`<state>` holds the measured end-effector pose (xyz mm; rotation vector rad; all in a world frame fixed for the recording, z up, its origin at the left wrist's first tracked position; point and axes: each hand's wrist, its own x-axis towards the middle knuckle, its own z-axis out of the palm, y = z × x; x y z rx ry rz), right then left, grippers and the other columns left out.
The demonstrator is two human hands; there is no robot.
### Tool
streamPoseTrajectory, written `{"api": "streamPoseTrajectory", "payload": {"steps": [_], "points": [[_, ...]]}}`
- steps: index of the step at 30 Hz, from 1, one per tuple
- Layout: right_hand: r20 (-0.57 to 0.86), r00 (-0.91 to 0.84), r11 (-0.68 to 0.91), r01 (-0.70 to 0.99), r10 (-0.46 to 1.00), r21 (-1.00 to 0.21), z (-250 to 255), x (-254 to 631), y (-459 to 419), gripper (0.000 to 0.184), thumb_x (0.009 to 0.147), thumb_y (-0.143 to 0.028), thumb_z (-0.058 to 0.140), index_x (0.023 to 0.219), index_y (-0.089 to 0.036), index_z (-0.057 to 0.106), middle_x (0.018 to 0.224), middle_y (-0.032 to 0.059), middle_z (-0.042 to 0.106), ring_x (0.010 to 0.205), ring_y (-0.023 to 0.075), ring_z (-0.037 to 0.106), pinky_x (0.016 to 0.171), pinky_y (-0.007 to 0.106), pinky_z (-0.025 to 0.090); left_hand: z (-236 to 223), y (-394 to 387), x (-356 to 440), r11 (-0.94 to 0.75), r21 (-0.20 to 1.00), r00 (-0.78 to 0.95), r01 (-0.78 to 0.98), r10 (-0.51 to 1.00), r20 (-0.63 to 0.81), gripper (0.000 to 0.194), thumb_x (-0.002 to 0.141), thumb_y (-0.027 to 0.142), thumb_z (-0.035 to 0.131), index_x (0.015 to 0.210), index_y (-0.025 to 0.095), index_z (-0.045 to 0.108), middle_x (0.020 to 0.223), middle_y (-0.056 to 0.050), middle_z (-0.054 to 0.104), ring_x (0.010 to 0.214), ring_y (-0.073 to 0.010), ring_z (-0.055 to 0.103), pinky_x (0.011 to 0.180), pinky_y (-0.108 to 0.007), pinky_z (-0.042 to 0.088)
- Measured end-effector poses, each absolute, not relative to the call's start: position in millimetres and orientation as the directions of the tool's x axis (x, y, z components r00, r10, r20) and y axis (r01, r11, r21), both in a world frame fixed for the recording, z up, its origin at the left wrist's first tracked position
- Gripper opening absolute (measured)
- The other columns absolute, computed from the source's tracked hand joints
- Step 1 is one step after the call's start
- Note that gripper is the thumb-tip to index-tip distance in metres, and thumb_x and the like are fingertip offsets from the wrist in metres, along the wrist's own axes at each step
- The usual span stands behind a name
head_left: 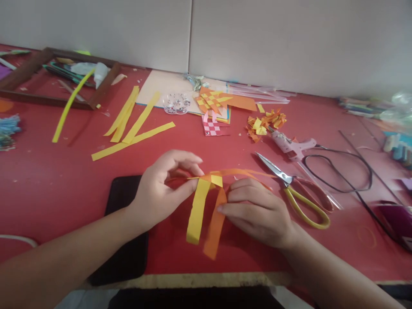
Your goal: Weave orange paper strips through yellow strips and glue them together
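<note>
My left hand (164, 184) pinches the left end of some interlaced paper strips between thumb and fingers. A yellow paper strip (197, 214) hangs down from that spot. My right hand (257, 210) has its thumb and fingers closed on an orange paper strip (216, 227), which also hangs toward the table edge. Between the hands the strips cross at a small yellow fold (216, 180), and more orange strips reach out to the right behind my right hand. A black phone (124, 240) lies partly beneath my left forearm.
Scissors (292, 189) and a pink glue gun (292, 146) with its cord lie at the right. Loose yellow strips (133, 143) are spread at the left, near a wooden frame (93, 101). Farther back are paper scraps (265, 124), a woven red-and-white fish (212, 125) and googly eyes (177, 103).
</note>
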<state>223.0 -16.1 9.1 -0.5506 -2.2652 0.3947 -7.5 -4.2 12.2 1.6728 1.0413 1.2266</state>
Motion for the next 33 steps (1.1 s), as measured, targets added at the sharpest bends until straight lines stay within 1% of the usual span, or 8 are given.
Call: {"api": "streamPoseTrajectory", "payload": {"steps": [2,5,9,14,17,21,26,33], "points": [[0.619,-0.583,0.848,0.308,0.526,-0.431,11,223,-17,0.013,0.085,-0.006,0.065,0.093,-0.014,0.070,0.081,0.0046,0.062,0.075,0.0156,0.060,0.068,0.032,0.055,12,-3,-7,-0.181,0.981,0.184,0.075,0.969,0.165,0.032,0.081,0.019,0.070,0.110,0.023,0.057,0.082,0.000,0.071,0.076,-0.0148,0.071,0.063,-0.022,0.056],[0.652,-0.528,0.839,0.365,0.544,-0.404,16,224,-18,0.007,0.091,-0.018,0.062,0.092,-0.017,0.069,0.080,0.0036,0.057,0.070,0.0145,0.056,0.063,0.031,0.052,12,1,-9,-0.024,0.998,0.245,0.057,0.970,0.009,0.035,0.079,0.026,0.074,0.109,0.022,0.059,0.082,-0.002,0.073,0.070,-0.0149,0.070,0.054,-0.020,0.053],[0.677,-0.491,0.833,0.391,0.548,-0.390,20,226,-17,0.015,0.093,-0.031,0.060,0.090,-0.019,0.066,0.080,0.0036,0.055,0.077,0.0170,0.055,0.068,0.034,0.050,9,4,-11,0.055,0.998,0.358,0.043,0.931,-0.067,0.027,0.077,0.026,0.076,0.103,0.022,0.067,0.083,-0.001,0.071,0.072,-0.0137,0.068,0.057,-0.020,0.055],[0.617,-0.525,0.809,0.332,0.586,-0.485,23,225,-16,0.011,0.093,-0.025,0.056,0.088,-0.019,0.064,0.087,0.0049,0.055,0.083,0.0184,0.057,0.073,0.036,0.051,8,3,-8,0.150,0.989,0.502,0.000,0.855,-0.129,0.012,0.087,0.019,0.064,0.094,0.023,0.073,0.089,-0.001,0.073,0.078,-0.0119,0.069,0.068,-0.020,0.057],[0.580,-0.535,0.776,0.279,0.615,-0.566,23,223,-16,0.007,0.091,-0.018,0.058,0.093,-0.019,0.064,0.093,0.0058,0.059,0.088,0.0189,0.059,0.077,0.038,0.053,7,4,-6,0.218,0.976,0.516,-0.020,0.838,-0.176,0.007,0.085,0.021,0.069,0.090,0.022,0.074,0.091,-0.002,0.075,0.081,-0.0131,0.070,0.072,-0.021,0.057],[0.540,-0.527,0.698,0.152,0.656,-0.699,19,223,-17,0.015,0.089,-0.010,0.056,0.100,-0.019,0.062,0.091,0.0066,0.065,0.088,0.0199,0.062,0.079,0.041,0.054,7,5,-7,0.257,0.966,0.469,-0.030,0.857,-0.213,0.009,0.081,0.028,0.073,0.085,0.021,0.073,0.083,-0.002,0.073,0.074,-0.0135,0.069,0.064,-0.021,0.056],[0.498,-0.430,0.596,0.125,0.753,-0.793,8,224,-19,0.018,0.091,-0.008,0.054,0.102,-0.020,0.059,0.088,0.0052,0.068,0.089,0.0196,0.064,0.082,0.042,0.054,9,5,-9,0.147,0.989,0.472,0.024,0.870,-0.141,0.004,0.079,0.021,0.072,0.082,0.019,0.072,0.084,-0.003,0.072,0.076,-0.0150,0.068,0.067,-0.024,0.055],[0.472,-0.306,0.534,0.165,0.827,-0.829,10,222,-21,0.023,0.089,-0.007,0.055,0.107,-0.022,0.058,0.090,0.0049,0.063,0.087,0.0176,0.062,0.072,0.033,0.056,11,6,-11,-0.123,0.976,0.484,0.181,0.875,0.021,0.022,0.080,0.011,0.058,0.084,0.021,0.076,0.095,-0.004,0.073,0.084,-0.0175,0.069,0.077,-0.029,0.056]]}}
